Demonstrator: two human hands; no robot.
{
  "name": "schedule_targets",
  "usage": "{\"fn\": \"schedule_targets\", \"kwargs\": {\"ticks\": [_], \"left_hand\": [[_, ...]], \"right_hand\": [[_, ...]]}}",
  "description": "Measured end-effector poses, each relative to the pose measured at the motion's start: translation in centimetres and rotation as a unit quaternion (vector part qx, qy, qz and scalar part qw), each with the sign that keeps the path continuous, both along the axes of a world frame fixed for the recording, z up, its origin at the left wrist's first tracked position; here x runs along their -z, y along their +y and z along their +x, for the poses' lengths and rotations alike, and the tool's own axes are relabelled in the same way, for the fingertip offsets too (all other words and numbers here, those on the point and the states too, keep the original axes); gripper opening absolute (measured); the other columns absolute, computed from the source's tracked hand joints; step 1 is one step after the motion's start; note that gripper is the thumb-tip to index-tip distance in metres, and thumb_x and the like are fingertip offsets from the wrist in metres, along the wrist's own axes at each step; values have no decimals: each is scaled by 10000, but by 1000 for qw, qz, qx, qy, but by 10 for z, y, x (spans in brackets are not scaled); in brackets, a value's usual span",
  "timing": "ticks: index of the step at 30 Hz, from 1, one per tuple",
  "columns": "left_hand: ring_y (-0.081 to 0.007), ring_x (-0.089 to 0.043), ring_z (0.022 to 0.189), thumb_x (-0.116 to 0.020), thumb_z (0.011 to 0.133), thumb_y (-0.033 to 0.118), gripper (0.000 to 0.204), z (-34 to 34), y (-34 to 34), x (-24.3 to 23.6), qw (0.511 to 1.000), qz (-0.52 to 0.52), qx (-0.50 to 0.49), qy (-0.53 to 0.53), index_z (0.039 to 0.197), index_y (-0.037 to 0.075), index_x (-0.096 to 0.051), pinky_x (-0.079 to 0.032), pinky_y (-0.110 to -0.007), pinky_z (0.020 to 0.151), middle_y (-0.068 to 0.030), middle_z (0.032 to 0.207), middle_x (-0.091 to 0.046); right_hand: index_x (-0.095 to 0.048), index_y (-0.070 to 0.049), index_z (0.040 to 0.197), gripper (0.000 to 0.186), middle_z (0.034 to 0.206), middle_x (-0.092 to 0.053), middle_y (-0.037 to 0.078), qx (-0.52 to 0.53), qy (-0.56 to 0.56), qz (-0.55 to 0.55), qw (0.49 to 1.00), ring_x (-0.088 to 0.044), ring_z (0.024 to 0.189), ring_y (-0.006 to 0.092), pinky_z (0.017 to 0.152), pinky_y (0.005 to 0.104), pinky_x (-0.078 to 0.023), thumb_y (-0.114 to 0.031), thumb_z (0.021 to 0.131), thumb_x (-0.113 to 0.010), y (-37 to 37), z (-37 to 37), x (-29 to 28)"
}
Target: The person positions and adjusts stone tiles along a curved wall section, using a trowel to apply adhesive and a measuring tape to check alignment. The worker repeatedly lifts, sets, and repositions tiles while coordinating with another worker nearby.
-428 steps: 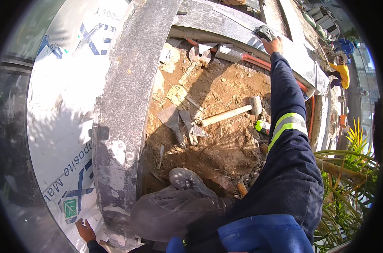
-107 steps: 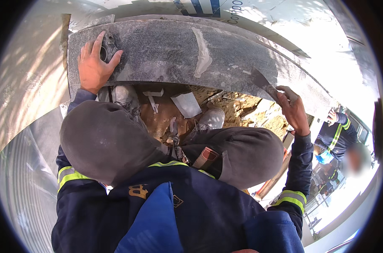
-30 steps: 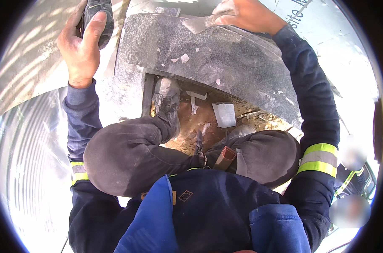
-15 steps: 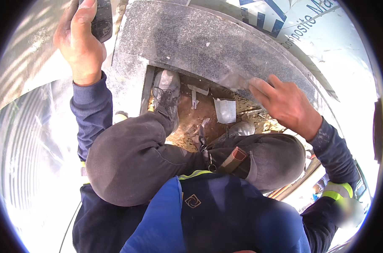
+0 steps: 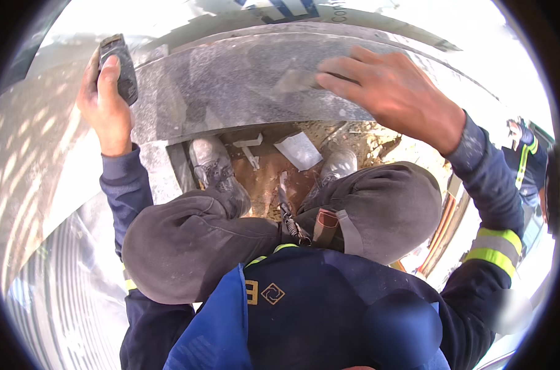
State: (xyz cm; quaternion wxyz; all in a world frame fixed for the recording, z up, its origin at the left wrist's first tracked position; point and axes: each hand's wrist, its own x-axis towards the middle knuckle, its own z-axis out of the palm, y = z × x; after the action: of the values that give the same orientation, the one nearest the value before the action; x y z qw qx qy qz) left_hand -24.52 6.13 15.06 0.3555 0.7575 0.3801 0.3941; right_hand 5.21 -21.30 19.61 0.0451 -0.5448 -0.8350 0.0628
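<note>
My left hand point(image 5: 109, 114) is closed around a dusty black handheld device point(image 5: 121, 71), oblong with rounded corners; my thumb lies across its face. It is raised beside the left end of a speckled grey stone slab point(image 5: 230, 80). Above the right part of that slab, my right hand point(image 5: 394, 92) is closed with its fingers pointing left. A flat grey scraper-like blade point(image 5: 295, 81) sticks out from the fingertips, smeared by motion. Its handle is hidden by my fingers, and I cannot tell whether the blade touches the stone.
Below the slab, my shoes point(image 5: 213, 161) stand in a dirt-floored recess with a white sheet point(image 5: 299, 151) and a pale T-shaped scrap point(image 5: 249, 148). A printed white panel point(image 5: 384, 18) lies beyond the slab. Another person point(image 5: 524, 157) is at the far right.
My right hand and its blade have moved left and farther over the slab. The view has shifted, bringing the whole black device and another person into sight.
</note>
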Motion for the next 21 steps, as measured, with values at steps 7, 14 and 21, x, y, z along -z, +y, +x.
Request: {"fn": "schedule_targets", "kwargs": {"ticks": [7, 14, 21], "left_hand": [[-438, -549, 1236, -741, 850, 235, 594, 13, -17, 38, 899, 237, 170, 327, 1359, -32, -592, -391, -497, 1092, -269, 1274, -619], [-447, -484, 1263, -702, 823, 253, 761, 7, -51, 93, 864, 267, 240, 353, 1516, 67, -450, -366, -565, 1081, -244, 1333, -539], [-407, -469, 1266, -707, 826, 222, 808, 58, -69, 46, 801, 241, 297, 461, 1561, 116, -389, -342, -523, 1093, -212, 1357, -504]], "right_hand": [[-649, -82, 1151, 277, 871, -572, 43, 44, -45, 7, 998, -647, 828, 160, 575, 283, -597, -164, 888, -664, -92, 3, 64], [-582, -196, 1404, 489, 1090, -585, 129, 356, 145, 5, 923, -610, 879, 228, 643, 340, -588, -142, 924, -662, -171, 37, 65], [-659, -215, 1345, 388, 984, -622, 209, 563, 100, -90, 815, -675, 677, 361, 637, 466, -577, -220, 974, -545, -247, 47, 60]]}}
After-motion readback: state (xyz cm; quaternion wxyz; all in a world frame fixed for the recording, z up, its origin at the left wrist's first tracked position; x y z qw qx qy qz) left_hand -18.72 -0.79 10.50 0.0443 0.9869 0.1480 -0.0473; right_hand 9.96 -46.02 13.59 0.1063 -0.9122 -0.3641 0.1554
